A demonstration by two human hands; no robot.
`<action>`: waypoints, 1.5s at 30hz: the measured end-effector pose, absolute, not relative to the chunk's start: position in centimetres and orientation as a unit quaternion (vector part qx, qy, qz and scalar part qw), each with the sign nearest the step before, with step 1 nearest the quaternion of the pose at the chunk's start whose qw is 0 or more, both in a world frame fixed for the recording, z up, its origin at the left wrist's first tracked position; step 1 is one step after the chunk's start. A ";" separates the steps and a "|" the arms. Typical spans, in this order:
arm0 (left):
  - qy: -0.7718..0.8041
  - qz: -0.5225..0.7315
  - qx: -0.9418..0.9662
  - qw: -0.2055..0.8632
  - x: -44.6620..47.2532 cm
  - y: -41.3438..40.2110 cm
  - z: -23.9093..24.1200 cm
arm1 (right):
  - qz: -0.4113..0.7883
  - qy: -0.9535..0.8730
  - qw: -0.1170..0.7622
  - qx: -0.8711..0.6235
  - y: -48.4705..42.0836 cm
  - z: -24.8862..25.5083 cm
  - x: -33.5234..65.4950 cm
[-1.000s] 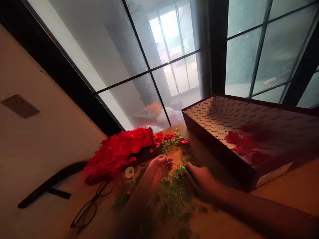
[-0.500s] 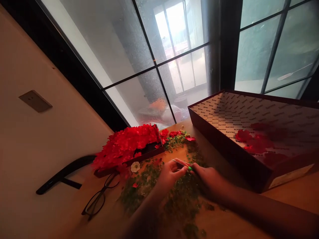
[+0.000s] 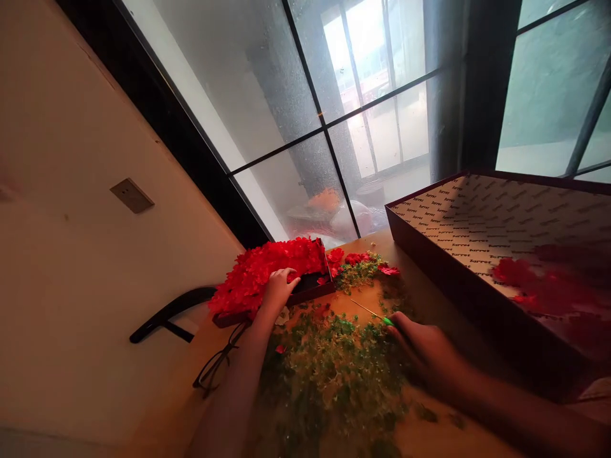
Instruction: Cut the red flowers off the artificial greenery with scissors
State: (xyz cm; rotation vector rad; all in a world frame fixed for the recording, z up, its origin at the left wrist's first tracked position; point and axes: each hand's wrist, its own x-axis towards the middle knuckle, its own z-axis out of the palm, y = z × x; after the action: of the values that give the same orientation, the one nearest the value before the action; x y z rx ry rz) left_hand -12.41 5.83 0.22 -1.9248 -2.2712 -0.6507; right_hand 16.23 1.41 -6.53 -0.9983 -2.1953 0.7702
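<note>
While the wall plate (image 3: 132, 195) is showing at far left and the glasses (image 3: 213, 367) are lying just below the shallow box (image 3: 310, 289), what's the left hand (image 3: 280, 288) doing?

It's resting open, its fingers draped over the red flowers (image 3: 258, 280) heaped in that box, gripping nothing.

What's spreading just right of there?

Loose greenery (image 3: 334, 375) is covering the table (image 3: 429, 286) in front of the box, with a small sprig and red blooms (image 3: 358, 270) lying beyond.

And the right hand (image 3: 424, 350)?

It's pinching a thin green-handled tool (image 3: 372, 312) closed between its fingers, the metal tip pointing left over the table, just above the greenery.

What's standing further right?

A large open box (image 3: 477, 254) with a printed lining is sitting there, red petals (image 3: 539, 286) lying inside it
</note>
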 end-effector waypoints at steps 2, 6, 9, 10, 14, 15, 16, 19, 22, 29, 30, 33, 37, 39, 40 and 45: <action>-0.743 -0.181 -0.641 0.066 -13.4 6.6 -0.3 | 0.287 -0.826 0.300 -0.382 1.5 -6.6 16.2; -0.749 -0.145 -0.637 0.108 -13.8 7.1 -0.4 | 0.288 -0.829 0.284 -0.385 1.5 -6.5 16.2; -0.756 -0.140 -0.625 0.134 -14.1 6.9 0.0 | 0.281 -0.832 0.279 -0.389 1.6 -6.5 16.1; -0.759 -0.140 -0.620 0.141 -14.3 6.7 0.2 | 0.277 -0.833 0.277 -0.391 1.6 -6.5 16.1; -0.752 -0.130 -0.626 0.162 -14.7 6.1 0.3 | 0.274 -0.838 0.270 -0.388 1.6 -6.6 16.2; -0.745 -0.125 -0.634 0.163 -14.8 6.0 0.3 | 0.275 -0.839 0.270 -0.383 1.6 -6.6 16.2; -0.738 -0.118 -0.644 0.162 -14.8 6.0 0.2 | 0.276 -0.841 0.271 -0.379 1.6 -6.7 16.3; -0.715 -0.086 -0.681 0.134 -14.8 6.1 -0.1 | 0.272 -0.842 0.276 -0.375 1.5 -6.8 16.3; -0.697 -0.054 -0.709 0.094 -15.0 6.5 -0.1 | 0.265 -0.843 0.274 -0.379 1.6 -6.8 16.3; -0.678 -0.034 -0.733 0.050 -15.3 7.2 0.2 | 0.257 -0.846 0.273 -0.380 1.5 -6.4 16.2; -0.676 -0.036 -0.734 0.048 -15.2 7.3 0.1 | 0.256 -0.846 0.270 -0.381 1.5 -6.4 16.3; -0.675 -0.048 -0.734 0.054 -14.8 7.7 0.0 | 0.258 -0.847 0.272 -0.377 1.5 -6.5 16.3; -0.690 -0.094 -0.711 0.092 -14.0 7.4 0.4 | 0.265 -0.845 0.281 -0.370 1.7 -6.7 16.3; -0.701 -0.126 -0.691 0.122 -13.4 6.7 1.0 | 0.269 -0.842 0.285 -0.370 1.7 -6.8 16.2; -0.705 -0.138 -0.682 0.136 -13.1 6.2 1.3 | 0.271 -0.840 0.286 -0.371 1.7 -6.8 16.2; -0.718 -0.230 -0.646 0.120 -10.7 2.9 2.0 | 0.277 -0.836 0.291 -0.374 1.7 -6.7 16.2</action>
State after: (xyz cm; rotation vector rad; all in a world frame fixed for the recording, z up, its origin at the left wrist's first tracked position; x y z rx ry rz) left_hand -10.68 2.89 1.96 -1.8882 -2.0979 -0.6725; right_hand 16.21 1.66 -6.71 -0.9967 -2.2299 0.7391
